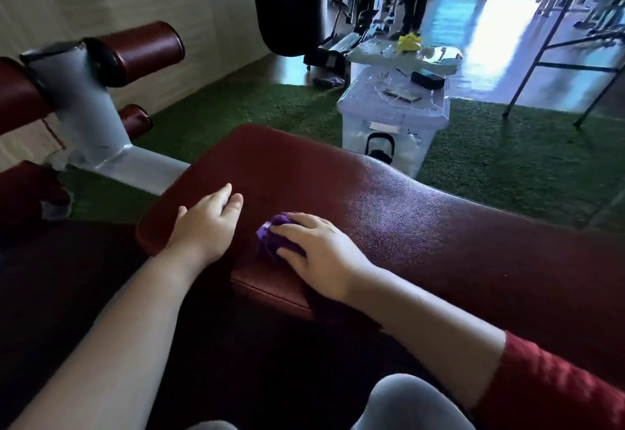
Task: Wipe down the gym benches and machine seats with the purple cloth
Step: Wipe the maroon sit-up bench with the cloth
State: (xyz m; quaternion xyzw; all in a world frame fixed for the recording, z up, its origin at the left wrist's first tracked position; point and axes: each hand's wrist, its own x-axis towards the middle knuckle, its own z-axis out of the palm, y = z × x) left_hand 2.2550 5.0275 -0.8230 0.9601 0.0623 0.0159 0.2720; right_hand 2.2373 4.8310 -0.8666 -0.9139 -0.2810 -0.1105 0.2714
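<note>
A dark red padded gym bench (389, 199) fills the middle of the view. My right hand (318, 247) presses a bunched purple cloth (270, 233) onto the bench near its front edge, fingers curled over the cloth. My left hand (206, 223) rests flat on the pad's left end, fingers slightly apart, holding nothing. Most of the cloth is hidden under my right hand.
The bench's grey metal post (84, 115) with dark red roller pads (142, 47) stands at the left. A clear plastic storage box (392, 118) with small items on its lid sits behind the bench on green turf. A black punching bag (287, 3) hangs behind, and a person stands far back.
</note>
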